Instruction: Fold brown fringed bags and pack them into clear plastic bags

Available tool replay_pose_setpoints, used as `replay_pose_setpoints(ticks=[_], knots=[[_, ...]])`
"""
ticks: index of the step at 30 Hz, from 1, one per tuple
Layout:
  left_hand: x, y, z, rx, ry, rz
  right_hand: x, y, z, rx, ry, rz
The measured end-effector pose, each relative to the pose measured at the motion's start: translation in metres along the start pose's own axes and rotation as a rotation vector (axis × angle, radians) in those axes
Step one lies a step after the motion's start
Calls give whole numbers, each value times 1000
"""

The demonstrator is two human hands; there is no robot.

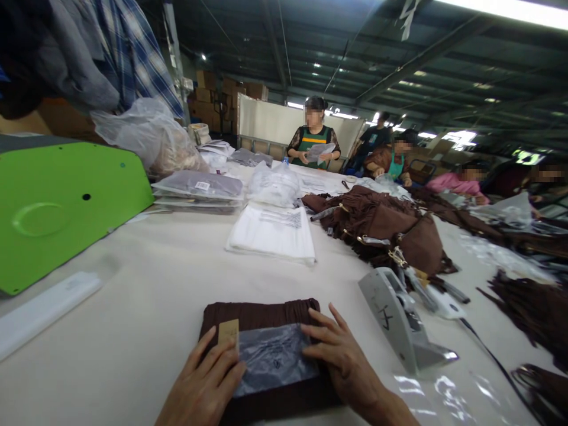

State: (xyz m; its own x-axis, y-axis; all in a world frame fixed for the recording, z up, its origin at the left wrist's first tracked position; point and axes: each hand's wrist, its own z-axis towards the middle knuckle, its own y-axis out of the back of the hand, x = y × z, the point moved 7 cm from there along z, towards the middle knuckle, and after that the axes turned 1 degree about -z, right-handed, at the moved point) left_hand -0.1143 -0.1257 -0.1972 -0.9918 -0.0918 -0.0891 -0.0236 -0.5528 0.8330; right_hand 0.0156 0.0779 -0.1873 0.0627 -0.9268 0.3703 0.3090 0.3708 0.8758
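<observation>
A folded dark brown fabric piece (261, 312) with a gathered top edge lies flat on the table in front of me. Across its middle rests a translucent grey plastic packet (275, 358), with a tan card tag (229, 332) at the packet's left end. My left hand (206, 376) lies over the left side, fingers stretched out and touching the tag and the packet's edge. On the right, my right hand (344, 358) has its fingers spread, the tips on the packet's right end and the brown fabric. Neither hand grips anything. The lower edge of the fabric is partly cut off.
A grey tape dispenser (394, 319) stands to the right, beside a heap of brown fabric bags (377, 222). Ahead lies a stack of white plastic bags (273, 234). A green machine panel (66, 207) is on the left. Several people (314, 139) work across the table.
</observation>
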Motion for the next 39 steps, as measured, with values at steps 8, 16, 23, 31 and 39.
replay_pose_setpoints(ticks=[8,16,23,31,39], knots=[[22,53,31,-163,244,-121,-1,46,28,-243,-78,175],[120,-22,184,140,459,7,-95,-4,149,-25,-251,-196],[153,-118,198,377,312,86,-128,-66,201,62,-212,-399],[159,-114,207,365,276,140,-133,-53,211,76,-263,-530],[148,-123,207,366,253,58,-134,-41,221,151,-277,-481]])
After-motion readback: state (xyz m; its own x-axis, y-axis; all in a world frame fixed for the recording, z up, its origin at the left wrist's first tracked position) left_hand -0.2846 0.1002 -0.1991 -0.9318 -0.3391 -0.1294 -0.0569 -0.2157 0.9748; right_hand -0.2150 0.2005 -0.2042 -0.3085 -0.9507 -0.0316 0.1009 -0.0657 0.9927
